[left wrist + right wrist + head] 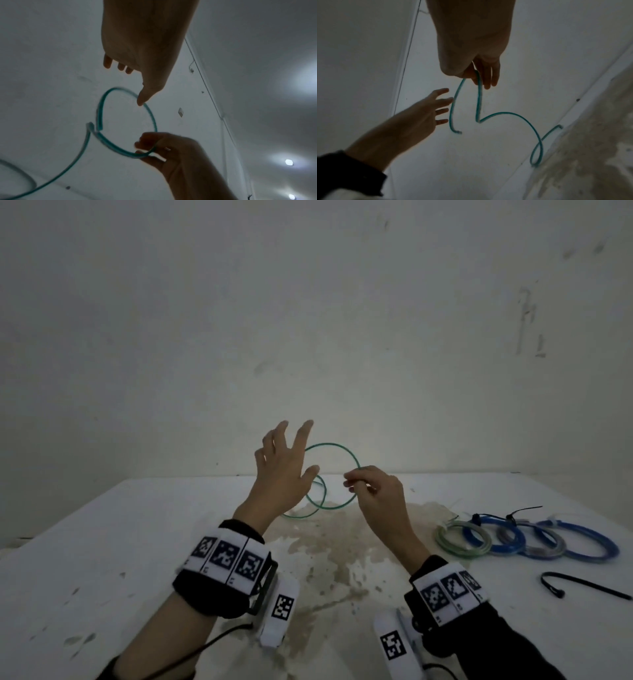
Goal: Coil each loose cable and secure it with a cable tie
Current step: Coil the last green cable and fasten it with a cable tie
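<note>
A thin green cable (337,446) stands in a loop above the white table (102,559). My right hand (373,491) pinches the loop at its right side; the pinch also shows in the left wrist view (150,147) and the right wrist view (476,75). My left hand (284,463) is held up beside the loop's left side with fingers spread, holding nothing; its thumb (142,100) is at the cable (102,102). The cable's free tail (537,148) curls down to the table.
At the right lie several coiled cables, blue (579,542) and pale green (459,539), one with a black tie (524,511) on it. A loose black cable tie (582,585) lies nearer the front right. The table's middle is stained; a wall stands behind.
</note>
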